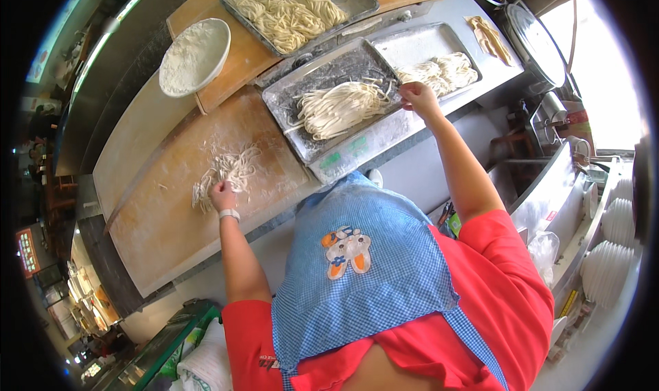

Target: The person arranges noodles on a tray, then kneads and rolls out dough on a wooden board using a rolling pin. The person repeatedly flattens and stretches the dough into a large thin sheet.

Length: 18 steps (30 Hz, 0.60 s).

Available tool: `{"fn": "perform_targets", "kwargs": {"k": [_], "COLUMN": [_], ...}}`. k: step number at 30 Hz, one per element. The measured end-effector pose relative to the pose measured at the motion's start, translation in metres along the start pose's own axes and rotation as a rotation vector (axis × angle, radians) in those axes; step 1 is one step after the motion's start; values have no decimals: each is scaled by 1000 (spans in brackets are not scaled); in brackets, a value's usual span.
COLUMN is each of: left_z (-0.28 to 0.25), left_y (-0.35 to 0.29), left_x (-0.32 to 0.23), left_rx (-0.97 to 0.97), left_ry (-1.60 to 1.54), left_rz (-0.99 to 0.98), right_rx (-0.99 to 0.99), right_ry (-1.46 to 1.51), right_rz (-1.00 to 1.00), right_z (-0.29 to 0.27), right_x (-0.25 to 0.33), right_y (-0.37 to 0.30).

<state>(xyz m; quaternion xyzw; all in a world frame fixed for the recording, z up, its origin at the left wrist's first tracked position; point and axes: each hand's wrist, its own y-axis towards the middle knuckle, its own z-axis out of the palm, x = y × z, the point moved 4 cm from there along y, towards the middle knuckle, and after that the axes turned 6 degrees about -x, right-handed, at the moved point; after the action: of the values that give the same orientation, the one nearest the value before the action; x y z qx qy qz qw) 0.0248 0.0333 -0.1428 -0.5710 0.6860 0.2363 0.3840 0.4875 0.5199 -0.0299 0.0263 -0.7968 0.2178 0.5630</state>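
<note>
On the floured wooden board (158,219), my left hand (222,197) is closed at the near edge of a small loose heap of floury noodles (237,166), with strands at its fingertips. My right hand (419,98) is held with fingers pinched together over the rims where two metal trays meet; what lies between the fingertips is too small to make out. Just left of it, a bundle of long pale noodles (343,108) lies in the dark floury tray (285,92). Beyond it, more noodles (445,73) fill the near part of the second tray (412,42).
A white bowl of flour (195,58) stands at the board's far side. Behind the trays, a large tray of noodles (285,13) rests on a raised wooden board (240,68). A crumpled tan cloth (489,39) and a big lidded pot (539,44) are at the far right.
</note>
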Motion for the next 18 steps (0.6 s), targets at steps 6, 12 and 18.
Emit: {"fn": "perform_targets", "kwargs": {"k": [6, 12, 18], "left_z": [-18, -74, -71], "left_y": [-8, -25, -50], "left_x": [-124, -240, -290], "left_rx": [109, 65, 169], "left_ry": [-808, -964, -961], "left_rz": [-258, 58, 164], "right_rx": [-100, -107, -22], "right_ry": [124, 138, 89], "right_rz": [75, 58, 7], "right_z": [-34, -31, 2], "right_x": [-32, -29, -11], "right_y": [-15, -20, -22]}}
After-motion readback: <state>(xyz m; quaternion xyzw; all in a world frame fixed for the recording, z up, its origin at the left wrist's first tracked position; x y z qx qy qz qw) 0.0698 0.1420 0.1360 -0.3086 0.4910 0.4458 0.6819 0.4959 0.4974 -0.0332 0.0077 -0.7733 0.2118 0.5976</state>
